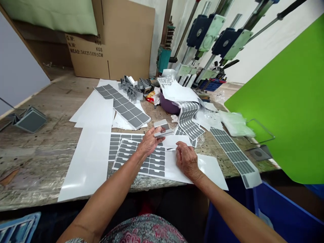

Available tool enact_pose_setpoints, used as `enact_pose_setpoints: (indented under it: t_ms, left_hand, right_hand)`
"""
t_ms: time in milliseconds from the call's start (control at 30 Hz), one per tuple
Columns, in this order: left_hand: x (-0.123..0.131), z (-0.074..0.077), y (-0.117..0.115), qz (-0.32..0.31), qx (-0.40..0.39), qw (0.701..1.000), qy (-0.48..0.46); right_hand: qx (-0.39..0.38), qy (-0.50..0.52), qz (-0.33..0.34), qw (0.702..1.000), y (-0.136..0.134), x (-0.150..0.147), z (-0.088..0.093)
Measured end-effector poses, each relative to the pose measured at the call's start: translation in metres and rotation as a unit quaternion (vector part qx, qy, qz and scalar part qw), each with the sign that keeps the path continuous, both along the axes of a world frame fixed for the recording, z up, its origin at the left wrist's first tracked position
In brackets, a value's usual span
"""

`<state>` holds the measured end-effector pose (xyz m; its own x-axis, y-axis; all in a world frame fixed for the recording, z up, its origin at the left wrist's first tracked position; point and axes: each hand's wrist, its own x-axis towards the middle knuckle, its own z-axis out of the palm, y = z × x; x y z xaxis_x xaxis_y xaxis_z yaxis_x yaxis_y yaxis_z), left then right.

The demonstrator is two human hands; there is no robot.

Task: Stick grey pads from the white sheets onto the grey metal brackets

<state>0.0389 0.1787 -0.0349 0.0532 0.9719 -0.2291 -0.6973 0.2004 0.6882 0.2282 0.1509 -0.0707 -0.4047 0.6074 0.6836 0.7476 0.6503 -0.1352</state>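
Left hand [150, 141] half-closed on grey adhesive pads [163, 133], long axis pointing toward right hand [186, 159], whose fingertips pinch a thin strip [171, 149] on a white backing sheet [210, 170].

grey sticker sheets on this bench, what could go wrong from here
The two grey-and-white pieces sit loosely at the fingers of the left hand, so they might slip onto the sheets below. The grey sticker strip overhangs the bench edge above the blue bin and could slide in. The right hand presses on the white backing sheet, which might crease.
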Motion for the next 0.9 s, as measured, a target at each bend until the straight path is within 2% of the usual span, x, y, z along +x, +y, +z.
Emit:
enact_pose_setpoints:
  t_ms: [100, 167, 300, 367, 433, 500, 600, 667, 800, 900]
  left_hand:
    - [0.001, 0.004, -0.002, 0.017, 0.004, 0.999, 0.035]
    - [-0.004, 0.009, -0.007, 0.025, -0.001, 0.997, 0.068]
    - [-0.022, 0.024, -0.038, -0.015, -0.007, 0.989, 0.144]
    - [-0.030, 0.031, -0.064, -0.059, -0.006, 0.983, 0.176]
    - [-0.034, 0.036, -0.092, -0.116, 0.010, 0.972, 0.205]
    - [-0.034, 0.038, -0.118, -0.173, 0.030, 0.960, 0.218]
    - [-0.030, 0.036, -0.147, -0.218, 0.039, 0.951, 0.214]
    - [-0.027, 0.035, -0.158, -0.231, 0.043, 0.946, 0.224]
    - [-0.025, 0.036, -0.168, -0.236, 0.070, 0.920, 0.305]
    - [-0.022, 0.038, -0.170, -0.222, 0.098, 0.901, 0.359]
  right_hand:
    - [-0.001, 0.072, -0.016, 0.997, 0.003, 0.002, 0.003]
    - [-0.007, 0.122, -0.025, 0.992, 0.000, 0.003, 0.012]
    - [-0.068, 0.197, -0.013, 0.978, -0.029, -0.002, 0.050]
    - [-0.198, 0.300, 0.020, 0.933, -0.050, -0.006, 0.074]
    - [-0.301, 0.342, 0.047, 0.889, -0.069, -0.011, 0.095]
    - [-0.399, 0.361, 0.067, 0.840, -0.082, -0.015, 0.108]
    - [-0.511, 0.380, 0.081, 0.767, -0.097, -0.019, 0.110]
    - [-0.549, 0.375, 0.079, 0.743, -0.104, -0.022, 0.103]
    - [-0.555, 0.369, 0.058, 0.743, -0.115, -0.026, 0.090]
    - [-0.548, 0.361, 0.050, 0.753, -0.117, -0.028, 0.088]
